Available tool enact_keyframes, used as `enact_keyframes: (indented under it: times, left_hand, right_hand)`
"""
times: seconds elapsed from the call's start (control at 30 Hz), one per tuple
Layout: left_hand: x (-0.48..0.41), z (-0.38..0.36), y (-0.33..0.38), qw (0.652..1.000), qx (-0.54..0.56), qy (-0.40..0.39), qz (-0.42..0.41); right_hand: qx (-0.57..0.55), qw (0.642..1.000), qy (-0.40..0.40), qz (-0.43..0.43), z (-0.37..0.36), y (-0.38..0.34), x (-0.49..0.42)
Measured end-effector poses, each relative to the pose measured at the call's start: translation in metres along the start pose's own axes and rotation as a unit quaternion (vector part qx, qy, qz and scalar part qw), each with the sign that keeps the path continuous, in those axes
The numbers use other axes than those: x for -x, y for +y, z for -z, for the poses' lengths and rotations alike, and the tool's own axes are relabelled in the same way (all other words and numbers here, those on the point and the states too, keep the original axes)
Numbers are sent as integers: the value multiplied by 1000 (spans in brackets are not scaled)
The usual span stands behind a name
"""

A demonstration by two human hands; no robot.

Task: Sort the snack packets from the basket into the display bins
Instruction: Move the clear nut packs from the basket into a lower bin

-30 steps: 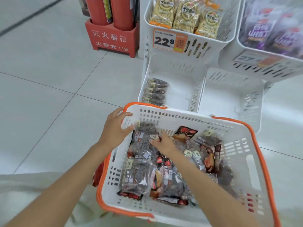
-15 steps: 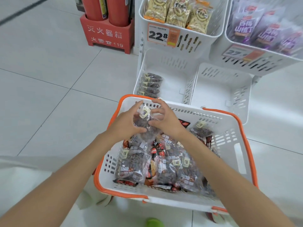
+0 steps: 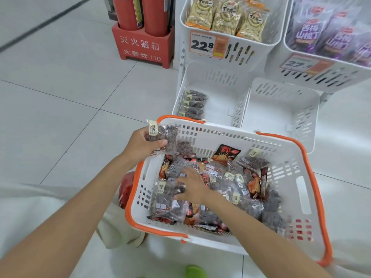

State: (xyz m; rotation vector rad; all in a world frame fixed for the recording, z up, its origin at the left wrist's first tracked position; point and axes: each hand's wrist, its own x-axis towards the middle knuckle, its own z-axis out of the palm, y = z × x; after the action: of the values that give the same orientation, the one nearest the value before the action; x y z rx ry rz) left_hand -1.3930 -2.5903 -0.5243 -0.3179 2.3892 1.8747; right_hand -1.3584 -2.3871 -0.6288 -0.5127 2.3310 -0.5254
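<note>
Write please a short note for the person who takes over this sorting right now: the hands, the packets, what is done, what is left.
Left hand grips one clear packet of dark snacks above the far left corner of the basket.
Right hand lies open on the pile of packets inside the basket.
Done: a row of dark packets stands in the lower left bin.
Left: place the held packet in a bin, then sort the many dark and red packets in the basket.
</note>
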Motion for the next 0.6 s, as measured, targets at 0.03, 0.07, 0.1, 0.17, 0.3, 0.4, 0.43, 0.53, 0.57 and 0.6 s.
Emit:
enact_keyframes:
  times: [0.03,0.07,0.1,0.17,0.3,0.4,0.43,0.53,0.57,0.6]
  left_hand:
    - [0,-1,0,1000,-4,-1,-4]
    - [-1,-2,-1,1000,-7,-6,-10]
    - [-3,-3,-2,1000,-5,-11,-15]
    - [-4,-4,-1,1000,1,-22,-21]
    - [-8,-12,5,999,-18,-33,-30]
    - [-10,-28,13,996,-22,-84,7]
    - [-10,-34,17,994,-12,-106,21]
    - [-17,-45,26,982,7,-189,21]
    - [-21,-45,26,978,15,-205,22]
    - [-25,-44,26,977,24,-209,34]
  right_hand:
    - [-62,998,7,6,6,-3,7]
    - [-127,992,21,2,15,-4,12]
    - [-178,983,39,-4,28,-4,19]
    - [-223,972,78,-6,62,-3,32]
    - [-328,932,156,21,130,-3,49]
    - [-375,902,209,44,150,-10,46]
    - [-370,901,220,57,151,-14,44]
    - [-314,909,262,80,150,-22,39]
    - [-297,914,266,75,152,-23,39]
    - [-292,919,257,62,157,-21,38]
